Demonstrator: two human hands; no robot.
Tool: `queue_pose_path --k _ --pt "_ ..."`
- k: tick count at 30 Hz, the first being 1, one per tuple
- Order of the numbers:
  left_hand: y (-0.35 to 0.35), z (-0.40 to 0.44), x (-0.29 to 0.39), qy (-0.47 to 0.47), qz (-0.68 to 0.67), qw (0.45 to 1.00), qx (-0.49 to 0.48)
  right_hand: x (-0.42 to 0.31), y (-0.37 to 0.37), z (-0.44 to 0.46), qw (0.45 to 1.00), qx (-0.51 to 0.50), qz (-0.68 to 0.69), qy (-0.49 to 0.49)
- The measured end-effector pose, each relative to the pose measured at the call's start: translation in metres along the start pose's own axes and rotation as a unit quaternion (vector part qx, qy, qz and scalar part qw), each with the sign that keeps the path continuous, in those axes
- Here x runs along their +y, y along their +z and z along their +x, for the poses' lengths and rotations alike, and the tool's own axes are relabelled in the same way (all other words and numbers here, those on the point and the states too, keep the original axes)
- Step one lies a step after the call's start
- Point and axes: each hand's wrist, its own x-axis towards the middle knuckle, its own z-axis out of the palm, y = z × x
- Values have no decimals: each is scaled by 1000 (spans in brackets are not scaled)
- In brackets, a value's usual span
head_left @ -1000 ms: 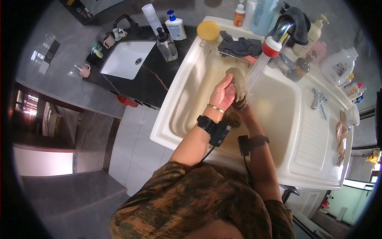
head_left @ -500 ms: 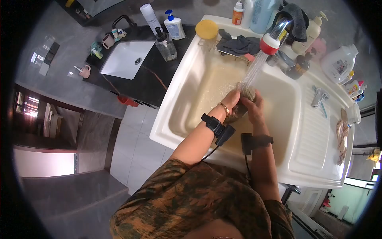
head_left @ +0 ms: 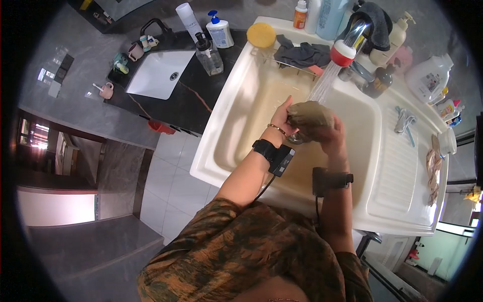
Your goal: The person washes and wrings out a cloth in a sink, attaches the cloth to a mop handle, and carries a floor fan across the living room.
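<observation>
A wet, brownish-grey cloth [head_left: 312, 117] is bunched up and held between both hands above the large white sink [head_left: 206, 166]. My left hand [head_left: 283, 118] grips its left end, thumb pointing up and the other fingers partly behind the fabric. At the right end my right hand [head_left: 334, 138] is closed on the cloth, its fingertips mostly hidden. Just beyond the cloth, a spray of water falls from the red-and-white tap head [head_left: 343, 53]. Murky, tan-coloured water lies in the basin, and a round metal drain part [head_left: 298, 138] shows below the cloth.
A wire rack [head_left: 287, 63] with dark grey cloth [head_left: 304, 54] spans the sink's back, near a yellow round sponge [head_left: 261, 35]. Several bottles line the back ledge, including a white jug [head_left: 429, 78]. A ribbed washboard [head_left: 397, 171] forms the right side. Left stands a black counter [head_left: 201, 100].
The cloth has come up and towards me, spreading wider between my hands. My right hand has shifted right and my left hand slightly left, out of the water stream.
</observation>
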Motion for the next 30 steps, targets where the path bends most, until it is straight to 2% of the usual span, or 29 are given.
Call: queue_pose_path --k 2,3,5,7,9,12,13,16,18,19,21,24,25,28,30 --pt "-7 10 -2 28 -4 999 -15 -1 -5 1 997 35 70 -28" --pt "-11 16 -3 43 -7 999 -23 0 -5 3 991 65 77 -83" --pt "17 -10 -3 73 -15 997 -31 5 -24 5 986 125 38 -102" --pt "27 -17 -3 111 -25 992 -50 19 -50 11 982 186 12 -37" --pt "23 -11 -8 153 -38 985 -76 37 -69 15 962 249 -2 114" --pt "23 -12 -13 163 -49 981 -92 44 -48 13 923 273 -114 245" --pt "29 -17 -13 154 -44 984 -77 44 -44 15 924 236 -19 299" --pt "42 -33 -12 134 -7 991 -27 58 -24 16 965 84 113 222" --pt "41 -30 -11 125 50 991 6 50 -16 16 950 44 230 205" --pt "38 -26 -13 148 152 977 35 46 -14 16 938 24 286 194" --pt "27 -15 -18 191 347 914 90 54 -24 19 948 41 275 156" --pt "14 -10 -23 197 476 856 50 90 -66 20 966 96 206 123" --pt "13 -8 -21 195 535 819 77 96 -75 21 971 117 173 114" --pt "8 -4 -25 217 471 854 48 53 -29 17 986 161 11 32" --pt "10 -1 -32 130 294 946 -42 42 -15 17 991 136 -22 5"
